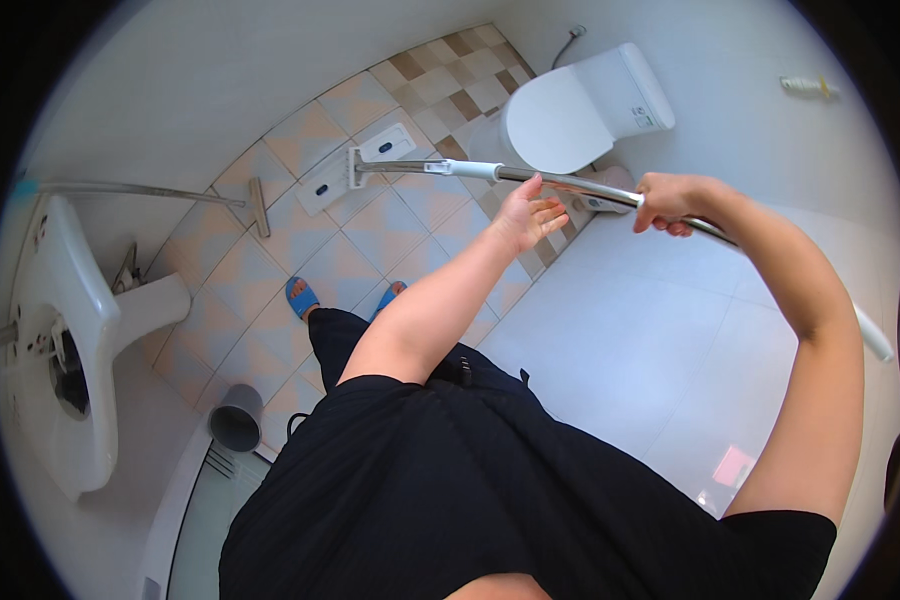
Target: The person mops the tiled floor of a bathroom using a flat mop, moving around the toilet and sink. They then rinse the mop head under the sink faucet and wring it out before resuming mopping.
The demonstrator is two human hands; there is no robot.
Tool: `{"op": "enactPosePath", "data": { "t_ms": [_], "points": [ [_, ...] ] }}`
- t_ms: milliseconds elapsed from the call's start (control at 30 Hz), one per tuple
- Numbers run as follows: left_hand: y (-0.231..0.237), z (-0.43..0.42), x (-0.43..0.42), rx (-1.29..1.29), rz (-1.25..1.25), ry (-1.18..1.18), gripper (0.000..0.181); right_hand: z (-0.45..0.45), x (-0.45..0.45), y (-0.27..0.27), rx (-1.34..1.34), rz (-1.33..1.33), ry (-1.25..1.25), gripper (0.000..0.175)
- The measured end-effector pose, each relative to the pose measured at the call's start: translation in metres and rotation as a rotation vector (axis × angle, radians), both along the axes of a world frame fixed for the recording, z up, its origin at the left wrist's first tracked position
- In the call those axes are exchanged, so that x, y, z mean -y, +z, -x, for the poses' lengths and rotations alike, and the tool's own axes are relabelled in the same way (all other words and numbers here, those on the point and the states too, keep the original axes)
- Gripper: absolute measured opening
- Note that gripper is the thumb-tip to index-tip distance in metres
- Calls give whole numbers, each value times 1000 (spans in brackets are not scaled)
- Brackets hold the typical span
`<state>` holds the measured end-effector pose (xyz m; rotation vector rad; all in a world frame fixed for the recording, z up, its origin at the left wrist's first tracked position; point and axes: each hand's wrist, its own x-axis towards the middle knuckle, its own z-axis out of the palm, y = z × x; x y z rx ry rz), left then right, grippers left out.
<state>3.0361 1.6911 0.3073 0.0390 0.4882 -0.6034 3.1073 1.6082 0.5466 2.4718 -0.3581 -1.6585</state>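
My right hand (667,204) is wrapped around the chrome pole (592,187) of a flat mop. The pole's far end has a white sleeve (474,170) and a hinged joint. A white rectangular mop head (387,144) is fixed there and lies on the tiled floor. My left hand (531,217) is beside the pole, palm turned up and fingers spread, with the thumb tip at the pole's lower edge. Whether the thumb touches the pole cannot be told. Past my right forearm, the white end of a handle (874,334) shows.
A toilet with its lid down (559,120) stands beyond the pole, with a white container (609,187) beside it. Left are a pedestal washbasin (94,300), a floor squeegee (259,208) leaning by the wall, and a grey bin (236,420). A pale raised surface (607,337) lies right.
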Motion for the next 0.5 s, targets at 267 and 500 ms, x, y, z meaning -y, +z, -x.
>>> {"op": "enactPosePath", "data": {
  "t_ms": [267, 500],
  "points": [
    [-23, 12, -69, -50, -31, 8, 67, -16, -61, -2, 206, 69, 789, 11],
    [-18, 4, -101, -107, -50, 52, 54, -14, -64, 38, 556, 332, 1352, 17]
  ]
}}
